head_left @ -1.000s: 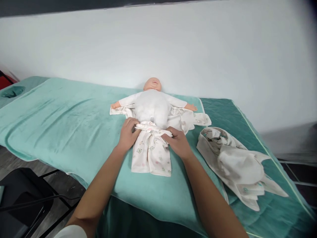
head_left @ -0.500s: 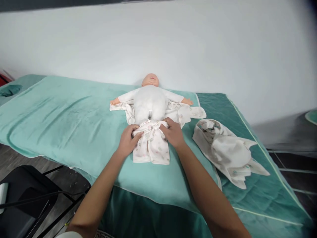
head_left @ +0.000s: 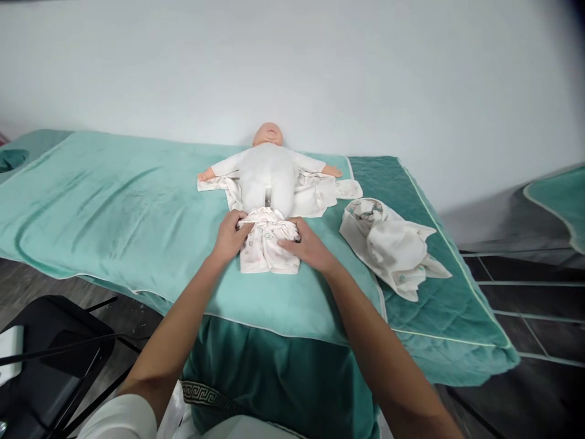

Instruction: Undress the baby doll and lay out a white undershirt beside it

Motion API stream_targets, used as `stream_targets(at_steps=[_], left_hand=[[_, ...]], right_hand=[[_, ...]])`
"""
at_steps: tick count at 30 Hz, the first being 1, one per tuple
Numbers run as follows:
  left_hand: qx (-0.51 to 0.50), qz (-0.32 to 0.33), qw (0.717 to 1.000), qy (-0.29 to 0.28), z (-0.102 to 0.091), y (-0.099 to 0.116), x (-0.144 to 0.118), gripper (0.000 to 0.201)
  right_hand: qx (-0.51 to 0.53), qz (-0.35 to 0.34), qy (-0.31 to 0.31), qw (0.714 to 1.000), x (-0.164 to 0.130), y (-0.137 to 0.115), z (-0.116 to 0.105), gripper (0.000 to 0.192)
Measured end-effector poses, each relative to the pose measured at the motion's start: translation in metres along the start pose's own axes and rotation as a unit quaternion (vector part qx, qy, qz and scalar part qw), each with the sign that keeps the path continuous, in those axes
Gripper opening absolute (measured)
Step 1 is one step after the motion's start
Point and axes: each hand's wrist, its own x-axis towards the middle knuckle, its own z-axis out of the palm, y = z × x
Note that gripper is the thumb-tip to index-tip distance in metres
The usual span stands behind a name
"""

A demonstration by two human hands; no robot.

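The left hand (head_left: 230, 235) fingers pinch the bunched waistband of the printed baby trousers (head_left: 267, 247); the right hand (head_left: 307, 245) fingers press flat on the cloth — released. The trousers lie at the doll (head_left: 269, 174)'s legs on the teal-covered bed (head_left: 114, 207), white wall (head_left: 320, 73) behind — a crumpled garment (head_left: 390, 244) lies near.

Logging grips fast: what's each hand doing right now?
Left hand: closed on the printed baby trousers at the waistband.
Right hand: flat on the trousers, gripping unclear.
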Motion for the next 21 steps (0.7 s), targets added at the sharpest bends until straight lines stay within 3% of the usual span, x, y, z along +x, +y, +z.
stream_targets(at_steps=[3,5,9,11,15,18,21], left_hand=[[0.006,0.016,0.999,-0.039,-0.006,0.006,-0.002,0.013],[0.01,0.023,0.998,-0.053,-0.01,0.011,-0.004,0.014],[0.037,0.044,0.996,-0.067,-0.016,0.02,-0.009,0.021],[0.059,0.054,0.993,-0.088,-0.022,0.025,-0.012,0.027],[0.08,0.017,0.98,-0.184,-0.043,0.039,-0.021,0.038],[0.05,-0.039,0.961,-0.269,-0.063,0.054,-0.025,0.04],[0.019,-0.054,0.931,-0.362,-0.081,0.071,-0.024,0.039]], right_hand=[[-0.043,-0.032,-0.072,0.996,-0.016,0.001,-0.006,0.101],[-0.097,-0.056,-0.08,0.99,-0.024,0.0,-0.004,0.113],[-0.187,-0.061,-0.02,0.98,-0.029,-0.01,0.004,0.092],[-0.212,-0.046,-0.021,0.976,-0.029,-0.019,0.006,0.078],[-0.258,0.014,-0.073,0.963,-0.032,-0.045,0.0,0.051],[-0.248,0.036,-0.122,0.96,-0.036,-0.066,-0.011,0.042],[-0.195,0.029,-0.206,0.958,-0.035,-0.087,-0.027,0.036]])
